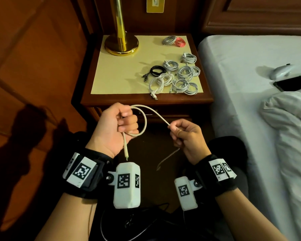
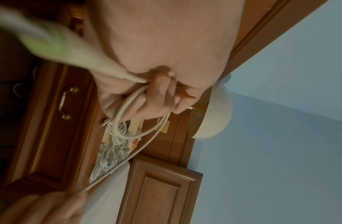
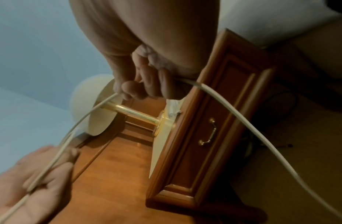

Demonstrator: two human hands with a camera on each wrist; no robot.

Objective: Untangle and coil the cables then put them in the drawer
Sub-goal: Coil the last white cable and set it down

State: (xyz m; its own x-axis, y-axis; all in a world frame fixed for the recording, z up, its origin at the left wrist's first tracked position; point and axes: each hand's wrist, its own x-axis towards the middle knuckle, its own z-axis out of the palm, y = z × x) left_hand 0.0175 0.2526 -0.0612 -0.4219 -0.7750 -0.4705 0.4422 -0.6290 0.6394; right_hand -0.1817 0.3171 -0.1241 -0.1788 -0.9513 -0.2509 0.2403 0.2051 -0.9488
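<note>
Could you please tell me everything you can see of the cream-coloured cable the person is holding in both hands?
The cream cable is thin, round and smooth, plastic-looking. The left hand grips it in a fist, where it forms one loop; a short end with a slim, greenish-tipped plug hangs below that fist. From the loop it arcs across to the right hand, which pinches it, and the rest trails down out of sight. It is held in the air before the closed drawer.
</note>
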